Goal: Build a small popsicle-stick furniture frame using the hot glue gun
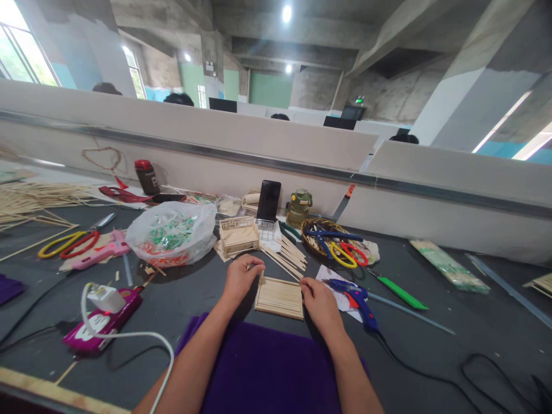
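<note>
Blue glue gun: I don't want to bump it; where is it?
In the head view, the glue gun lies just right of the right hand, partly on white paper.

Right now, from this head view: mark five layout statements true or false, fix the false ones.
1. The right hand is at the right side of the wooden-stick panel. True.
2. The green utility knife is in the right hand. False: it lies on the table.
3. The black smartphone stands upright beyond the panel. True.
4. The pink glue gun lies right of the plastic bag. False: it lies left.
5. The blue glue gun lies right of the panel. True.
</note>
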Motion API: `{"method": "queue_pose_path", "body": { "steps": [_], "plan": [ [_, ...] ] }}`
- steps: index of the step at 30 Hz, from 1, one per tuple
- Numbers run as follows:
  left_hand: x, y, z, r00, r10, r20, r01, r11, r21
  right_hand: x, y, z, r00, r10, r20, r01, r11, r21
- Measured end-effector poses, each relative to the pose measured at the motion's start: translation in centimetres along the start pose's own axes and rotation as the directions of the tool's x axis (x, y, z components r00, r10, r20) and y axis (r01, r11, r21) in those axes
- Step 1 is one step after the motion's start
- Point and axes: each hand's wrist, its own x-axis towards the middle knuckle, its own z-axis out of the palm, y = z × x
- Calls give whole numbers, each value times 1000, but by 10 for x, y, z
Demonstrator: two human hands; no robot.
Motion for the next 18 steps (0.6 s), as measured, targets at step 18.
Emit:
{"method": "queue_pose_path", "body": {
  "steps": [18],
  "plan": [
    [-1, 0, 0, 1000, -4, 9, 4, 1000, -16, 1, 0, 1, 1000, 8, 21, -8, 1000, 9]
  ]
}}
